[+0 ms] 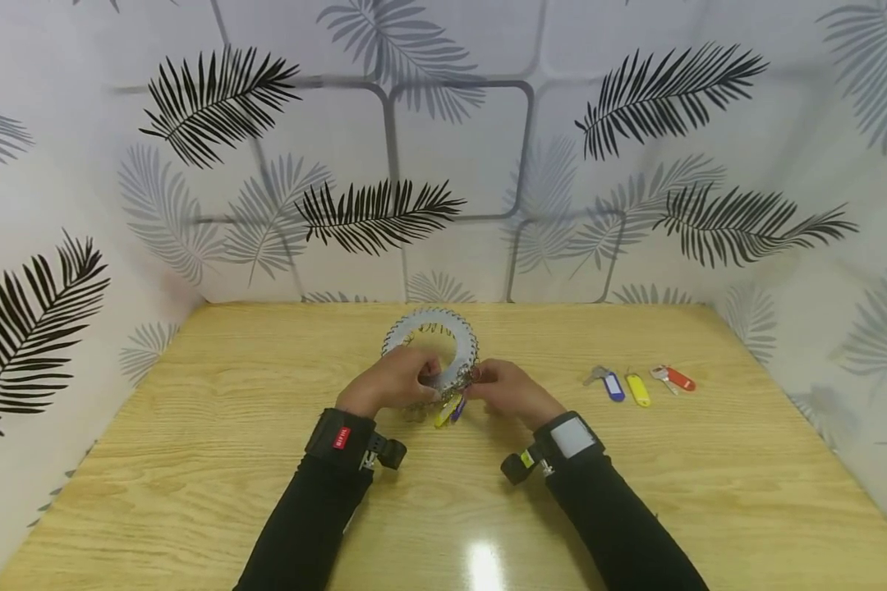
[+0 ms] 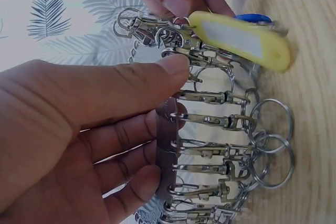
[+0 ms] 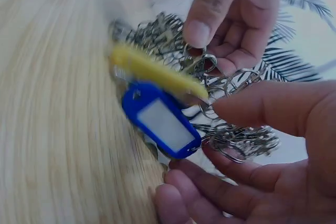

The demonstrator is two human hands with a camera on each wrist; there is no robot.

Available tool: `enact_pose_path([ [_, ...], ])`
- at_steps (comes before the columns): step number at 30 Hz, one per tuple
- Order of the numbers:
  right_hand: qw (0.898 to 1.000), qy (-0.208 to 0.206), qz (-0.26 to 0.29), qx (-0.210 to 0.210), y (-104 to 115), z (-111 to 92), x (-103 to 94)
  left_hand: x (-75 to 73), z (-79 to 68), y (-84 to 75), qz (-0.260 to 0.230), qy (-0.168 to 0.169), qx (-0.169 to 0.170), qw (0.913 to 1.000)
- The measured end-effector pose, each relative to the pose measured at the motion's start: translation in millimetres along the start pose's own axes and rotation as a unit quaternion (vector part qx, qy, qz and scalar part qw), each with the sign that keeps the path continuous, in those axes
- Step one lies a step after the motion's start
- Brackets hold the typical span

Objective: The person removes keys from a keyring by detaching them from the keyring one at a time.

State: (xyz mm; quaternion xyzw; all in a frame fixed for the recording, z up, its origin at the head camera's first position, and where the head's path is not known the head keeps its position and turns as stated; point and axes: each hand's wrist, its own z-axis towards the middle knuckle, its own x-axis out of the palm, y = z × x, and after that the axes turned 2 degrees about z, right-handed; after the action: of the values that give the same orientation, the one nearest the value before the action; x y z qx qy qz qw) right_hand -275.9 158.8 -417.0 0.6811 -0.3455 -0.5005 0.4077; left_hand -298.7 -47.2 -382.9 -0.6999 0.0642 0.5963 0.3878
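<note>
A flat grey ring (image 1: 460, 336), edged with many metal snap hooks, is tilted up over the wooden table. My left hand (image 1: 395, 379) grips the ring's near side; the left wrist view shows its thumb over the snap hooks (image 2: 210, 98) and its fingers behind the band. Split rings (image 2: 272, 119) hang from those hooks. At the ring's near right side, my right hand (image 1: 513, 390) pinches small metal hardware between thumb and fingers; the exact piece is partly hidden. Beside its fingertips hang a yellow key tag (image 2: 241, 40) and a blue key tag (image 3: 163, 121).
Right of my hands on the wooden table (image 1: 710, 468) lie a blue key tag (image 1: 613, 387) with a key, a yellow key tag (image 1: 639, 390), and a red key tag (image 1: 680, 377) with a key. A feather-patterned backdrop (image 1: 458, 263) stands behind the table.
</note>
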Motion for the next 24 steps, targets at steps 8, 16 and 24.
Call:
enact_pose_path([
  [8, 0.997, 0.016, 0.082, -0.002, -6, 3, -0.9, -1.0, 0.7, 1.9, -0.003, -0.007, 0.0, 1.0],
  [16, 0.999, 0.024, 0.036, -0.017, -11, 3, 3.5, 2.7, -0.7, 3.7, -0.014, 0.005, -0.008, 0.9999],
  [24, 0.999, 0.018, 0.037, -0.007, -9, 5, -2.4, -0.7, -1.0, 7.2, -0.006, -0.002, -0.025, 0.9997],
])
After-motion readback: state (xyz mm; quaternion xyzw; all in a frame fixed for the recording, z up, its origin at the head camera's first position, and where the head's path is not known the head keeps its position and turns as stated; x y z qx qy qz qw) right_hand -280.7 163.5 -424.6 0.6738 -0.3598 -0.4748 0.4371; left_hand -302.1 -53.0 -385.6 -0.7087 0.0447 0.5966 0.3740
